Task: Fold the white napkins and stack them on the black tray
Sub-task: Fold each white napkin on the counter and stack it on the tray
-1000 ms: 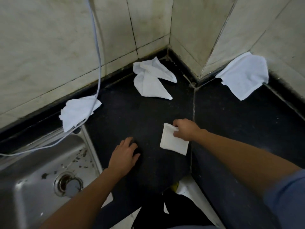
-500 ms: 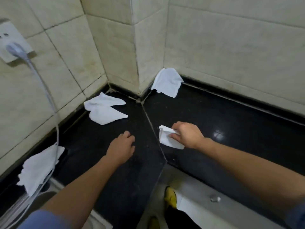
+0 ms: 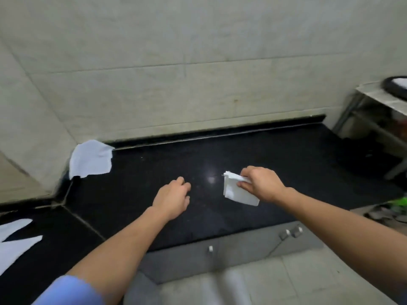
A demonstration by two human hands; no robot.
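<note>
My right hand (image 3: 262,186) pinches a folded white napkin (image 3: 236,193) and holds it just above the black countertop (image 3: 220,155). My left hand (image 3: 171,198) hovers over the counter to its left, fingers loosely curled and holding nothing. An unfolded white napkin (image 3: 90,159) lies in the counter's back left corner against the wall. Another white napkin (image 3: 15,241) shows at the left edge, partly cut off. A black tray (image 3: 394,85) with something white on it sits on a small table at the far right, mostly out of frame.
Tiled walls (image 3: 176,73) close off the counter at the back and left. A pale table with a metal frame (image 3: 378,106) stands past the counter's right end. Grey cabinet fronts with small knobs (image 3: 210,249) run below the counter's front edge.
The view has swung to the right, so the sink and the left napkins have left the frame. My right hand has carried the folded napkin rightward along the counter; my left hand followed, holding nothing.
</note>
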